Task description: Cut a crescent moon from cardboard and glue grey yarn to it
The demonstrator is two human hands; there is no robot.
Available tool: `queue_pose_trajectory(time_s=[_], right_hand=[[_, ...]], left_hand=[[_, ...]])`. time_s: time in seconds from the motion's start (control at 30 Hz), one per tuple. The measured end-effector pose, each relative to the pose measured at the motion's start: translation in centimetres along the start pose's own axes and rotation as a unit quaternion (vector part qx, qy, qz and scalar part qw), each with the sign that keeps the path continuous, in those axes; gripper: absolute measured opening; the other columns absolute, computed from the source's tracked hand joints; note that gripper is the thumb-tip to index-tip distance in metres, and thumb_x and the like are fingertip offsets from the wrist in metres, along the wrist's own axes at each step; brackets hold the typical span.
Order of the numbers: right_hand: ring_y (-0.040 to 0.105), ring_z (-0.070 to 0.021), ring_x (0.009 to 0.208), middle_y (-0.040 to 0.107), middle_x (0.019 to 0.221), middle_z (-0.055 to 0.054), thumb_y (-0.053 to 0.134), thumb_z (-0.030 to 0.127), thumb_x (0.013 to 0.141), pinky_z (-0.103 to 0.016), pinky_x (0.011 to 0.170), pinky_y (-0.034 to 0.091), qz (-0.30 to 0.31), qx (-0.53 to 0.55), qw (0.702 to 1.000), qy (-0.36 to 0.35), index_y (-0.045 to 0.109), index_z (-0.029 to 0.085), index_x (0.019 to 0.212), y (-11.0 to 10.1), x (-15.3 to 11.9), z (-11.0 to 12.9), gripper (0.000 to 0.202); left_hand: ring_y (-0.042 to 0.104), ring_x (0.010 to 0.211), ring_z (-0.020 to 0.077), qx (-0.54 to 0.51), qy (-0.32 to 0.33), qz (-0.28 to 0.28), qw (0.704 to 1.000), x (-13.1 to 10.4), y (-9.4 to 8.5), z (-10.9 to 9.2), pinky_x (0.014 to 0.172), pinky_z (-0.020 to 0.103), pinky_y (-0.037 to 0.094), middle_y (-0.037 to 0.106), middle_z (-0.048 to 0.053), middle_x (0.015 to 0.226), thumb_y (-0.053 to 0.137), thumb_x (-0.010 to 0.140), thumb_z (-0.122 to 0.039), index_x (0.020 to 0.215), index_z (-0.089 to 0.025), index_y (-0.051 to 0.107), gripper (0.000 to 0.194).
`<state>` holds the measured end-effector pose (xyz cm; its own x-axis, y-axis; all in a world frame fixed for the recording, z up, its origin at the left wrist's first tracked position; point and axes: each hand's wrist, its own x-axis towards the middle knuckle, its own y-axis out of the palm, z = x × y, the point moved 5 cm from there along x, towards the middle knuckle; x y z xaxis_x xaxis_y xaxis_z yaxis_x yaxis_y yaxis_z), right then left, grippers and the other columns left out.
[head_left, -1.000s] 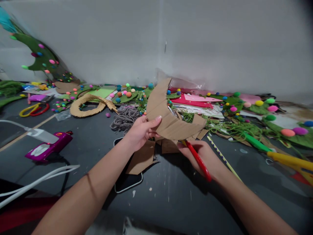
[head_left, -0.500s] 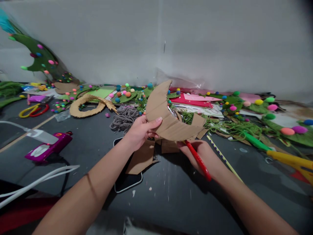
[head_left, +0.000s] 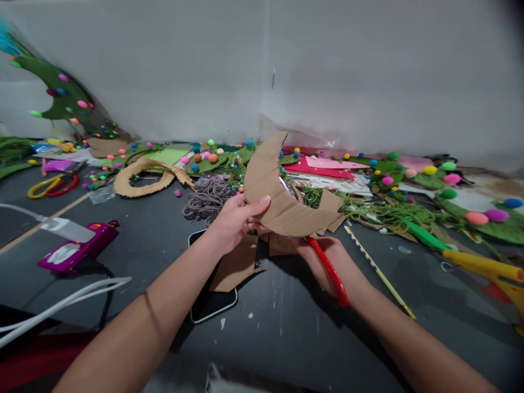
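- Head view: my left hand [head_left: 239, 224] pinches the cardboard crescent [head_left: 272, 204], thumb on top, fingers curled underneath; closed on it.
- My right hand [head_left: 321, 256], lower right of center, is wrapped on the red-handled scissors [head_left: 331, 273]; fingers partly hidden, so can't tell how wide the handles are.
- Cardboard crescent: mid-frame, held up over the surface [head_left: 282, 344], one tip pointing up, other tip right; bit of shiny metal at its inner curve.
- Below my left hand: cardboard scrap [head_left: 235, 267] lying partly over a dark phone [head_left: 210, 308] with pale rim.
- Left of center: gray yarn [head_left: 207, 199], then a tan ring [head_left: 141, 188] farther left.
- Left side: yellow-and-red scissors [head_left: 53, 185]; below them a magenta device [head_left: 77, 248] with a white plug [head_left: 67, 229] on it.
- Upper left: green crescent [head_left: 61, 98] with colored pom-poms, leaning at the wall [head_left: 176, 71].
- Behind the cardboard crescent: red and pink sheets [head_left: 323, 168].
- Right of center: tangled green yarn [head_left: 393, 215]; striped stick [head_left: 379, 270] slants down beside my right wrist.
- Right edge: yellow tool [head_left: 483, 265] with green front end, pom-poms on green pieces [head_left: 491, 226] above it.
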<state>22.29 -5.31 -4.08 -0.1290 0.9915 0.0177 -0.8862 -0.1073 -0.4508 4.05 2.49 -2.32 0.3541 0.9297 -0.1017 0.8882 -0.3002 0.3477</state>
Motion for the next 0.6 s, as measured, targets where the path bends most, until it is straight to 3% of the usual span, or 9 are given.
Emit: queue_pose_trajectory(time_s=[0.1, 0.17, 0.33, 0.47, 0.6], right_hand=[[0.067, -0.0302, 0.124, 0.078, 0.120, -0.007, 0.056, 0.052, 0.098, -0.041, 0.116, 0.042, -0.004, 0.016, 1.000, -0.004, 0.079, 0.023, 0.112, 0.1, 0.0, 0.2, 0.039], [0.067, -0.0303, 0.123, 0.078, 0.120, -0.007, 0.057, 0.053, 0.097, -0.041, 0.114, 0.044, -0.004, 0.018, 1.000, -0.005, 0.079, 0.023, 0.111, 0.1, 0.0, 0.4, 0.040], [0.070, -0.0277, 0.085, 0.077, 0.090, -0.008, 0.057, 0.059, 0.094, -0.036, 0.081, 0.055, 0.005, 0.004, 1.000, 0.021, 0.078, 0.017, 0.086, -0.2, -0.2, 0.1, 0.048], [0.053, -0.0167, 0.064, 0.061, 0.066, -0.001, 0.056, 0.060, 0.094, -0.029, 0.061, 0.043, 0.034, -0.012, 0.999, 0.039, 0.065, 0.016, 0.068, -0.2, -0.3, -0.7, 0.051], [0.036, -0.0108, 0.055, 0.042, 0.057, 0.004, 0.056, 0.062, 0.093, -0.025, 0.052, 0.030, 0.051, -0.016, 0.998, 0.030, 0.052, 0.018, 0.063, -0.1, -0.3, -0.9, 0.053]], left_hand=[[0.068, 0.060, 0.0120, -0.009, -0.013, 0.001, 1.000, -0.1, 0.2, 0.2, 0.050, 0.018, 0.056, 0.073, 0.005, 0.074, 0.089, 0.075, -0.033, 0.090, -0.012, 0.073, 0.030], [0.072, 0.067, 0.0145, -0.019, -0.008, -0.009, 1.000, -0.1, 0.1, 0.0, 0.054, 0.020, 0.059, 0.077, 0.007, 0.084, 0.088, 0.075, -0.030, 0.097, -0.012, 0.074, 0.031], [0.075, 0.075, 0.0168, -0.068, -0.003, -0.055, 0.996, 0.2, -0.6, -0.3, 0.055, 0.020, 0.059, 0.080, 0.007, 0.099, 0.081, 0.083, -0.033, 0.106, -0.017, 0.074, 0.030], [0.076, 0.080, 0.0185, -0.067, 0.001, -0.080, 0.995, 0.3, -1.0, -0.5, 0.061, 0.023, 0.061, 0.080, 0.007, 0.100, 0.081, 0.083, -0.033, 0.106, -0.017, 0.074, 0.029], [0.075, 0.081, 0.0205, -0.037, 0.034, -0.067, 0.996, 0.2, -0.9, -1.2, 0.065, 0.026, 0.061, 0.079, 0.009, 0.098, 0.085, 0.076, -0.024, 0.105, -0.013, 0.073, 0.033]])
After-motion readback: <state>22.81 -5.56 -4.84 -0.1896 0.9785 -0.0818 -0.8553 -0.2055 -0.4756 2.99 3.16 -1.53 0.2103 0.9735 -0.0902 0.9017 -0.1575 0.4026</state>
